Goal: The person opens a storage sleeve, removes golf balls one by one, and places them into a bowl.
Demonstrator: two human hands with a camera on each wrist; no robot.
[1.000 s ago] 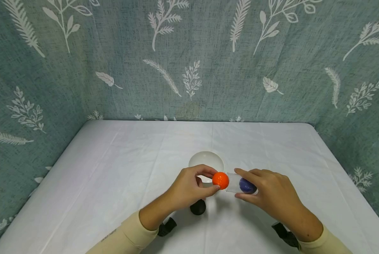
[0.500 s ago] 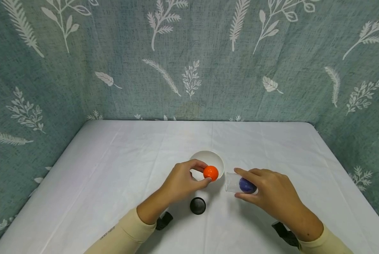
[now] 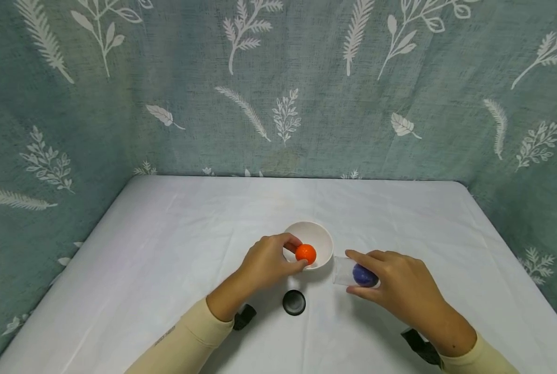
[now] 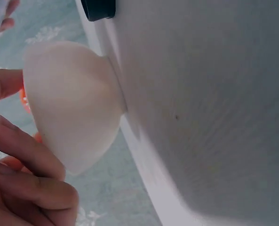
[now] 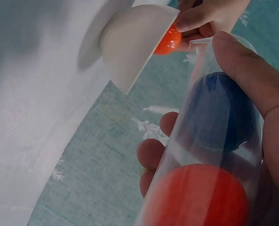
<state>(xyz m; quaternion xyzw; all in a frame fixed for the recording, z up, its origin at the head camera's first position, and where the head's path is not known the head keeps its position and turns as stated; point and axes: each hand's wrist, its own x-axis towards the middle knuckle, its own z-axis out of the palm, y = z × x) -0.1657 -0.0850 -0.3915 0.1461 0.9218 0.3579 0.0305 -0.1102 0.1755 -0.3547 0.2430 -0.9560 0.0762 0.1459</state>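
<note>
Left hand (image 3: 266, 262) is pinching the orange ball (image 3: 306, 253) between thumb and fingertips, fingers curled round it. The ball is now sitting just over the near-left part of the white bowl (image 3: 322, 240), inside its rim line; half a second ago it was at the bowl's near edge, and a second ago it was lower and further right, touching the mouth of the clear tube (image 3: 342, 270). The left hand is therefore moving away from the tube and up toward the bowl. In the left wrist view the bowl's outer wall (image 4: 73, 103) is filling the space beside the fingers (image 4: 21, 150), with a sliver of orange showing behind it.

Right hand (image 3: 395, 288) is gripping the clear tube, index finger along the top and thumb beneath, tube lying roughly level with its open mouth pointing left toward the bowl. Its position is nearly unchanged across the three moments. Inside it a blue ball (image 3: 365, 275) is showing in the head view; the right wrist view is also showing a red ball (image 5: 198, 197) deeper in the tube, behind the blue ball (image 5: 219, 110).

The tube mouth and the orange ball are now apart, with the bowl rim between them.

A black lid (image 3: 294, 302) is lying flat on the white surface (image 3: 166, 249), near side of the bowl, just below the left hand. The camera view is shifting slightly between frames.
</note>
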